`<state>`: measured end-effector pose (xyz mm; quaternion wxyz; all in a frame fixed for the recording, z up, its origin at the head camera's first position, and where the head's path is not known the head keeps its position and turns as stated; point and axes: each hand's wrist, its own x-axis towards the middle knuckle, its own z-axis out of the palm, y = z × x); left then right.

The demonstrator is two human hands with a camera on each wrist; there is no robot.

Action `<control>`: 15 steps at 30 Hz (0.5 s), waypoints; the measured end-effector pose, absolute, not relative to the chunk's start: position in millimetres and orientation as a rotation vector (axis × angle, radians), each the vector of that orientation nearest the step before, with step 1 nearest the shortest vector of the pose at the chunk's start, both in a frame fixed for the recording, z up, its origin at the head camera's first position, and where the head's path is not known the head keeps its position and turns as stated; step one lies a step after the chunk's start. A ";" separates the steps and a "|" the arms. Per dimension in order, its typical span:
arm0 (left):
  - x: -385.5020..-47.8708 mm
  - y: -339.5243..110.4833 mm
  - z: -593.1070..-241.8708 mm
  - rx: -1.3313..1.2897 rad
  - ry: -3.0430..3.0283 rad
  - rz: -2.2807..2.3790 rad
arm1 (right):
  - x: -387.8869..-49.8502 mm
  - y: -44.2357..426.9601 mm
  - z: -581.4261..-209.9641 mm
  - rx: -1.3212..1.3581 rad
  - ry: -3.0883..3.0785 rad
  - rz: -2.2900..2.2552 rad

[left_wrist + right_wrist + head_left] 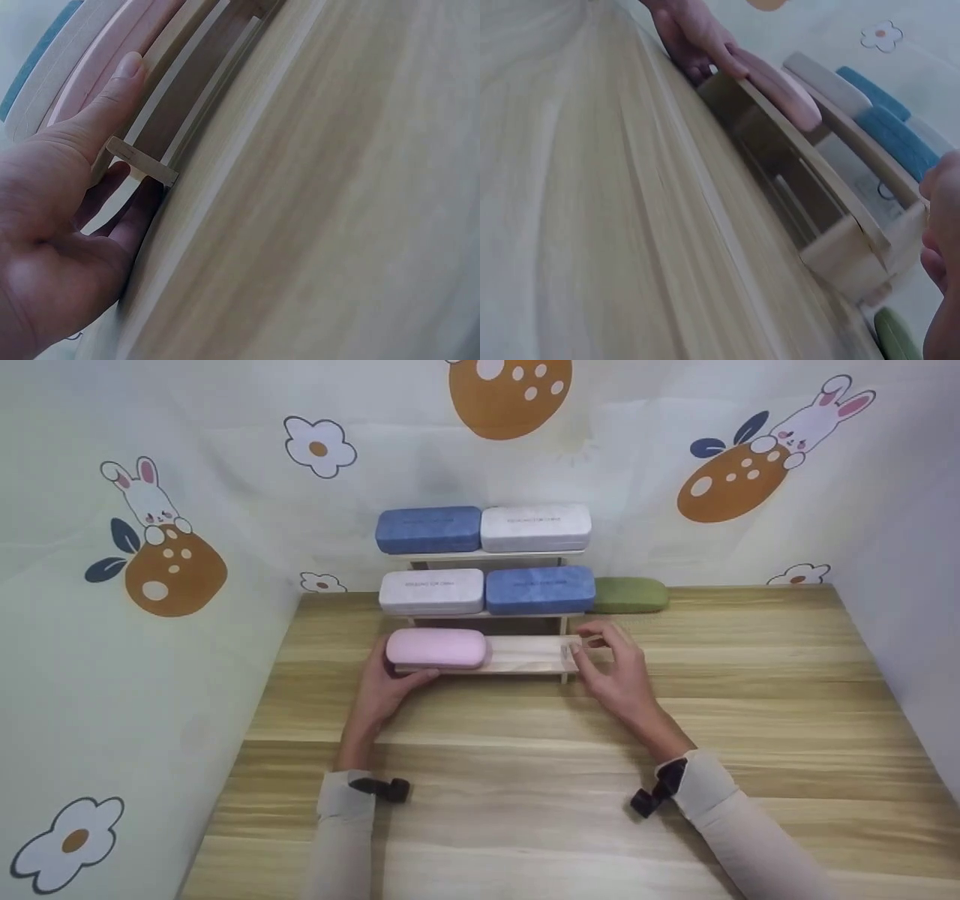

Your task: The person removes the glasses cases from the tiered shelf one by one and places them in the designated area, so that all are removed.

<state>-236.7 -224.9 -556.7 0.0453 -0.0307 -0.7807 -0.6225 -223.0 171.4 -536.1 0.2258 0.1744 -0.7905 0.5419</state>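
Observation:
A three-tier wooden rack (525,666) stands on the table and bears several glasses cases. On its lowest tier, at the left, lies a pink case (436,649); bare wood shows beside it. My left hand (381,682) grips that tier's left end, thumb along the front edge under the pink case, as the left wrist view shows. Its other fingers are partly hidden behind the rack's leg (142,161). At the tier's right end is my right hand (619,667), fingers loosely bent and holding no case. Whether its fingertips touch the wood is unclear.
The middle tier carries a white case (432,592) and a blue case (540,589). Above them sit another blue case (428,530) and a white case (535,529). A green case (631,595) lies right of the rack, near the patterned backdrop (637,450).

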 end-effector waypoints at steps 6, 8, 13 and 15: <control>-236.7 -224.5 -555.6 -0.083 -2.426 -1.847 | -220.9 150.8 -533.3 0.623 -2.234 1.459; -236.2 -224.7 -555.1 -0.074 -2.441 -1.832 | -220.0 143.3 -531.4 0.654 -2.278 1.444; -236.1 -225.2 -555.6 -0.067 -2.435 -1.852 | -219.6 124.0 -528.0 0.701 -2.384 1.372; -236.2 -225.0 -555.7 -0.079 -2.409 -1.887 | -220.4 115.7 -526.8 0.726 -2.398 1.351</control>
